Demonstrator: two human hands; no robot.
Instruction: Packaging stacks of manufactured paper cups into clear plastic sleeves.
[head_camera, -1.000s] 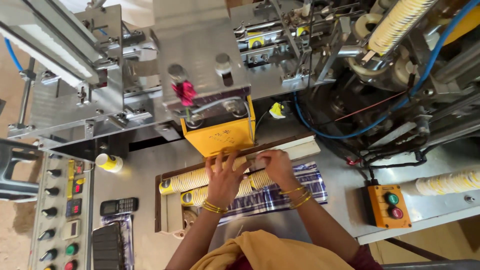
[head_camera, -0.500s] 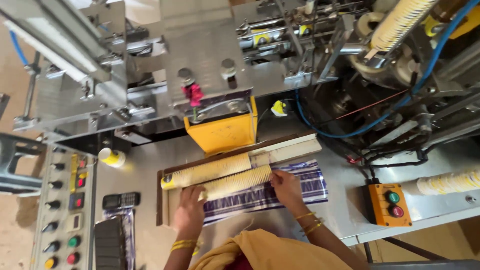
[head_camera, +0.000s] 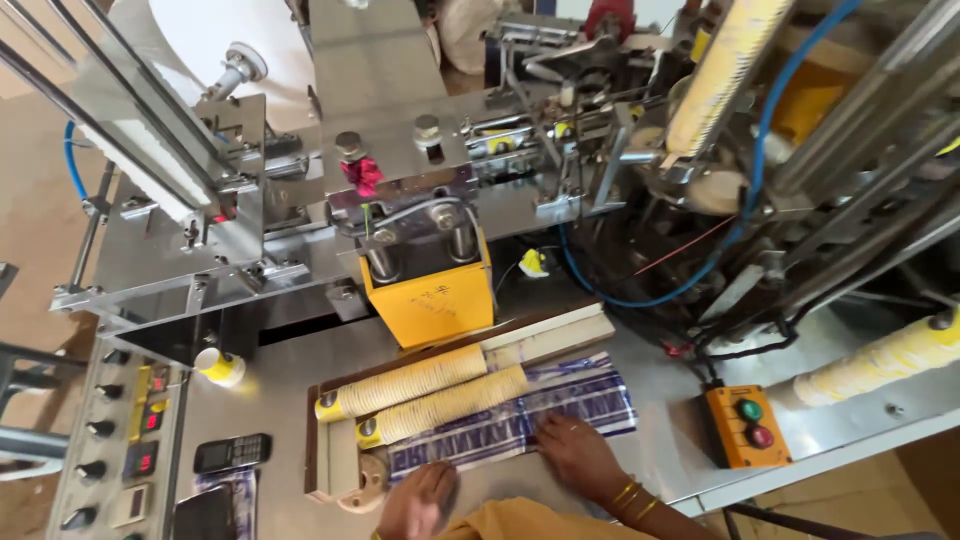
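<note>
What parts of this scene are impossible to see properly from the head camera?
- Left hand: its wrist is cut off by the bottom edge, and its palm faces away.
- Right hand: lies flat on the printed plastic sheet, hiding what is under it.
- Lower cup stack: single cups too small to count.
- Control panel: labels too small.
- Phone: screen dark.

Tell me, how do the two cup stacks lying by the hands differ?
The upper stack lies nearer the yellow machine box; the lower stack lies nearer the hands. The upper stack rests on the wooden tray; the lower stack lies against the printed plastic sheet under the right hand. Both are long, tilted alike, with yellow-rimmed ends at the left.
</note>
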